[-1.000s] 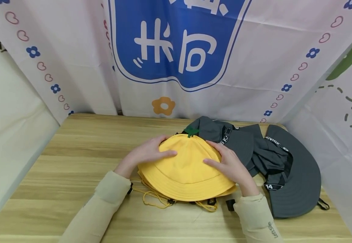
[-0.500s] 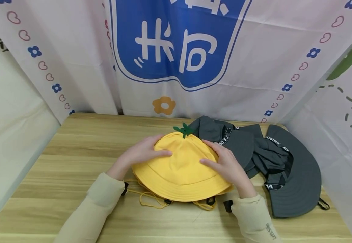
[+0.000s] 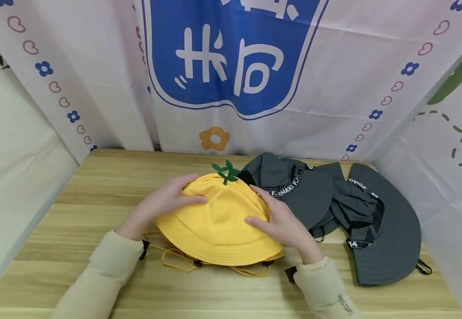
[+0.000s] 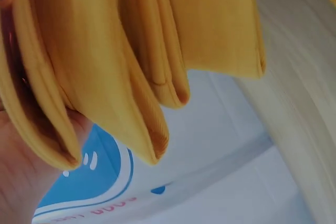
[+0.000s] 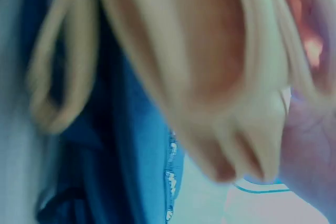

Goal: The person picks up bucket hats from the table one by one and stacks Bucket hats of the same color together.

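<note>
A stack of yellow bucket hats (image 3: 219, 221), topped by a green leaf sprout (image 3: 226, 173), is at the middle of the table. Several layered brims (image 4: 94, 56) show in the left wrist view. My left hand (image 3: 171, 197) holds the left side of the crown, thumb in front and the other fingers mostly hidden behind. On the opposite side, my right hand (image 3: 284, 221) grips the crown in the same way. Yellow cords (image 3: 175, 259) with black toggles trail below the brims. The right wrist view is blurred, with brims (image 5: 194, 40) beside the hand.
Dark grey hats lie to the right: a folded one (image 3: 310, 195) directly behind my right hand, and a wide-brimmed one (image 3: 390, 235) farther right. Wooden table (image 3: 95, 199) surface extends to the left. A printed white curtain (image 3: 183, 128) hangs along the back edge.
Both hands have moved left, carrying the yellow hats with them. More of the folded grey hat and its lettered band now shows. The grey hats have stayed put.
</note>
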`<action>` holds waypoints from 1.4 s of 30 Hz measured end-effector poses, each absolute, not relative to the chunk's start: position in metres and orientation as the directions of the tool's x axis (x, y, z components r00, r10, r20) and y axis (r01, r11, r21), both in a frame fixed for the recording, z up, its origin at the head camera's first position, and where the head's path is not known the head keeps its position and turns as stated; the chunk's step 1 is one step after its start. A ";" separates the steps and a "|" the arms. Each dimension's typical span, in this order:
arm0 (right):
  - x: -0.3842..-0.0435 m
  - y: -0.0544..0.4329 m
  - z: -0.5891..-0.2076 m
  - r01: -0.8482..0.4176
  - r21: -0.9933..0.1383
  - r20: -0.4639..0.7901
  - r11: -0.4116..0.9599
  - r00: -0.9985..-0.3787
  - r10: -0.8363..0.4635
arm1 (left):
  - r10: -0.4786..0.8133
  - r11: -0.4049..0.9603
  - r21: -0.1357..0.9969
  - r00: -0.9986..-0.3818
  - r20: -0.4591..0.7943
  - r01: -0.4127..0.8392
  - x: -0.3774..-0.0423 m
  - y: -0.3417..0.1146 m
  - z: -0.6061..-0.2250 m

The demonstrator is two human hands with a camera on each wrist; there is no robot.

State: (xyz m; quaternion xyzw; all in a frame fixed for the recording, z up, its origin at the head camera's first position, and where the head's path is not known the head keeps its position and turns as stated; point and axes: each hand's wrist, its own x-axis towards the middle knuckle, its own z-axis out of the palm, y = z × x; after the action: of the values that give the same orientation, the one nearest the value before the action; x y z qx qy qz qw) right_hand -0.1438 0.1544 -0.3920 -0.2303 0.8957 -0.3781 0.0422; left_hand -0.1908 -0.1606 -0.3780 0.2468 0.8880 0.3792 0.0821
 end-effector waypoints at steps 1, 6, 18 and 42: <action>-0.144 0.153 -0.393 -0.374 -0.700 0.076 0.608 -0.886 -0.457 | 0.499 0.592 0.712 -0.866 0.043 0.377 -0.191 -0.163 -0.378; -0.144 0.148 -0.399 -0.344 -0.712 -0.008 0.612 -0.867 -0.498 | 0.477 0.609 0.702 -0.878 0.047 0.369 -0.191 -0.179 -0.379; -0.131 0.115 -0.407 -0.445 -0.699 0.048 0.560 -0.811 -0.583 | 0.434 0.682 0.631 -0.899 0.060 0.371 -0.195 -0.220 -0.374; -0.124 0.017 -0.424 -0.516 -0.473 0.100 0.714 -0.837 -0.539 | 0.299 0.889 0.353 -0.954 0.029 0.290 -0.228 -0.267 -0.380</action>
State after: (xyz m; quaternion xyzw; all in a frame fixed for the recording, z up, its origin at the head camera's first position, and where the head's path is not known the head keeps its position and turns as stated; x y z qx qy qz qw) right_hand -0.1240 0.0166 -0.4237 -0.2850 0.9255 -0.2484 0.0224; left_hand -0.2278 -0.2671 -0.3802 0.1517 0.9719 0.1796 0.0129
